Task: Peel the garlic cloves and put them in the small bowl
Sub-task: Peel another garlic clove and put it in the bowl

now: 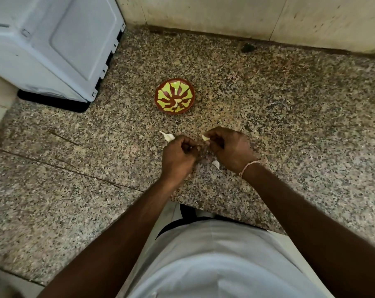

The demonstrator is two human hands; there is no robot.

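Mid-peel here, and there are a few ways this could go sideways.

Both hands are bunched together low over the speckled granite counter [268, 117]. The right hand [227, 147] has its fingers curled in, pinching a small pale garlic clove [205, 138] that pokes out at the fingertips. The left hand [181, 153] is curled up tight against it, apparently picking at the skin, though I can't really tell what its fingers have got hold of, since they're tucked under.

The small round red bowl with the yellow-green leaf pattern [175, 96] sits further back on the counter, well apart from the hands, with what look like a couple of peeled pieces already in the bottom.

What I'd worry about:

- The clove is tiny and held by the tips only. Pull the skin hard and it probably pops out and skids off across the counter.
- The hands are close to the front edge of the counter, so anything dropped could roll off onto the floor.
- Another whitish clove with a pointy tail [168, 136] lies just beside the left hand, and a white scrap, maybe skin [216, 164], sits under the right wrist. Against that busy speckle, peel and clove are easy to mix up, so a scrap could end up in the bowl.
- A careless reach to the bowl might nudge it, since it looks light.
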